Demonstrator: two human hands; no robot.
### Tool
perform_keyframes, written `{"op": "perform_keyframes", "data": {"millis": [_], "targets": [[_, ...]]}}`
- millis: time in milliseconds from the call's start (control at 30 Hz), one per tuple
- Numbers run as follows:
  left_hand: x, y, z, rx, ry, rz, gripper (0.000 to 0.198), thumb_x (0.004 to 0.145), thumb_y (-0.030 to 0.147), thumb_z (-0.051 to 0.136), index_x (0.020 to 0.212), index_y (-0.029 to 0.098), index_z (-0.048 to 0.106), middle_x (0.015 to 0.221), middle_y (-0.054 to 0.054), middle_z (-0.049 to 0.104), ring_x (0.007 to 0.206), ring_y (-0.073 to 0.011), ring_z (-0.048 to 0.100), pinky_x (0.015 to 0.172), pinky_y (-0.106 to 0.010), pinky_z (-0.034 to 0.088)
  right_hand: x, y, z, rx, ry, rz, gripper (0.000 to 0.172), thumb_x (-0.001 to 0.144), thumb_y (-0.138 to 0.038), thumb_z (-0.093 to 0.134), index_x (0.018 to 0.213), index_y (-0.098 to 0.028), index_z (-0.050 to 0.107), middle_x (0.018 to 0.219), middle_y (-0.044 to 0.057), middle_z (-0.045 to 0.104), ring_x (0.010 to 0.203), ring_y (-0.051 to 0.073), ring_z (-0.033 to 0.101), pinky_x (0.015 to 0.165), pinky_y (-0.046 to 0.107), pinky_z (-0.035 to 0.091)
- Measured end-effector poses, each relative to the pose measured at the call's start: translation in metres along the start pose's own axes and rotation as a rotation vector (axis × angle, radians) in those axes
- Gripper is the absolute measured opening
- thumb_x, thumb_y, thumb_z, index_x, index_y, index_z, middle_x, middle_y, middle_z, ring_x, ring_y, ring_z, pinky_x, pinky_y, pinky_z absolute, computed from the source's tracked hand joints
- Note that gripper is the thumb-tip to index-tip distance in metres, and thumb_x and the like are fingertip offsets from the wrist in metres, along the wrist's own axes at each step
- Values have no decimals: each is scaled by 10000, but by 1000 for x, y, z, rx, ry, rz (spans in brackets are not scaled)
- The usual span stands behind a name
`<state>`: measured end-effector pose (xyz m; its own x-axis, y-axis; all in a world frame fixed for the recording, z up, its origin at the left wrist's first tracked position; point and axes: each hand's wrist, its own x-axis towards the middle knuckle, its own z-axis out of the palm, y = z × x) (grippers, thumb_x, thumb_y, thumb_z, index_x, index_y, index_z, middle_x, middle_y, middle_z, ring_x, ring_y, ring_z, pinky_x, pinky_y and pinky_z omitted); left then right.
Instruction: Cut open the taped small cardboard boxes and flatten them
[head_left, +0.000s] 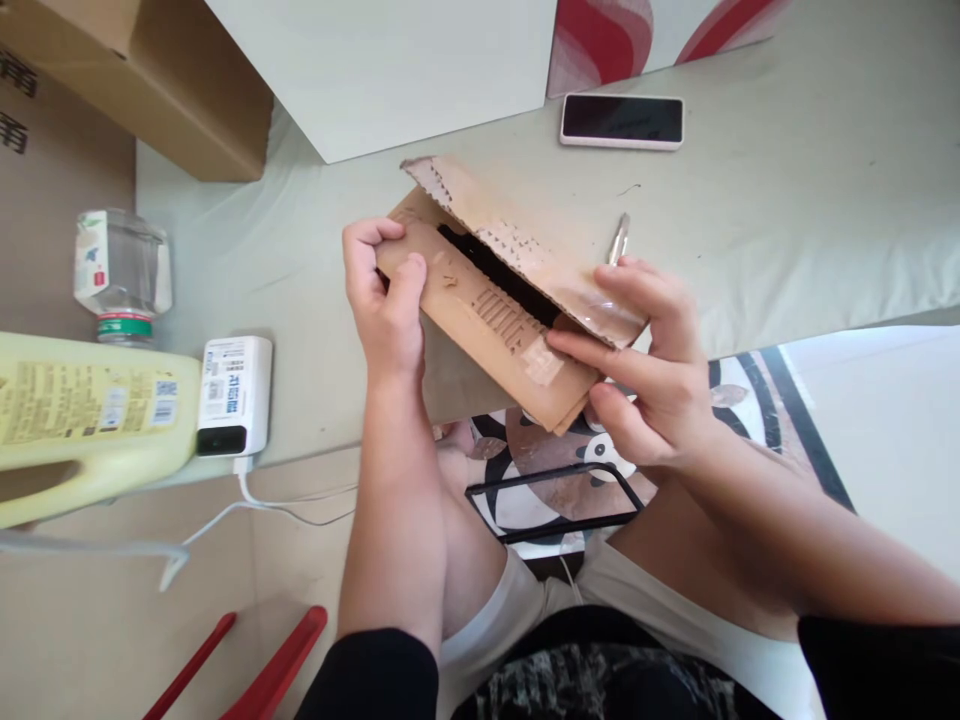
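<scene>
A brown cardboard box (469, 300) is held tilted above my lap, its torn-edged flap (517, 235) lifted so that a dark gap shows along the top. My left hand (386, 290) grips the box's left end, thumb on the near face and fingers around the edge. At the right end, my right hand (656, 360) has its fingers on the flap and the opening, with the thumb at the lower corner. Clear tape sticks to the near face by this corner. What the box contains is too dark to make out.
Beyond the box lie a phone (622, 122) and a small metallic tool (619, 240). Leftward are a white power bank (234, 395) with a cable, a yellow jug (90, 420), a clear bottle (124, 270) and a large carton (187, 90). A white panel (405, 70) stands behind.
</scene>
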<state>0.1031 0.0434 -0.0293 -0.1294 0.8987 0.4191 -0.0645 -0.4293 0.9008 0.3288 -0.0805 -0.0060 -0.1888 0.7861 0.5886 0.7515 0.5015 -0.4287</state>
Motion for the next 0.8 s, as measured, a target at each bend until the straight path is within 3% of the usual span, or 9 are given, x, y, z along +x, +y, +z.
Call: {"op": "perform_keyframes", "data": {"millis": [333,567,700,800], "targets": [[-3,9,0,61,-26,-20,357,832,542,763,971,275,571,882,-12,535,764,-173,496,718,-317,390,-1,0,3,4,-47,-61,421,983,-412,493,1347,-301,675,1567,62,476,1453,376,442,1237,621,378],[-2,9,2,-30,30,-48,218,772,194,712,944,215,580,852,-10,546,735,-145,480,684,-274,377,6,-3,1,96,-43,-89,329,964,-313,534,1265,-283,662,1553,83,455,1436,337,466,1237,599,369],[0,9,2,-109,74,-104,277,704,177,675,952,193,554,865,-16,568,750,-145,510,682,-270,396,3,-3,-1,177,137,-59,263,954,-281,494,1148,-282,670,1464,83,482,1341,328,539,1098,567,499],[3,15,2,-168,121,-149,290,675,185,657,934,193,527,833,-3,569,741,-140,522,679,-266,414,-1,2,1,250,301,54,158,944,-277,498,1008,-295,642,1376,69,523,1298,316,566,1041,541,527]]}}
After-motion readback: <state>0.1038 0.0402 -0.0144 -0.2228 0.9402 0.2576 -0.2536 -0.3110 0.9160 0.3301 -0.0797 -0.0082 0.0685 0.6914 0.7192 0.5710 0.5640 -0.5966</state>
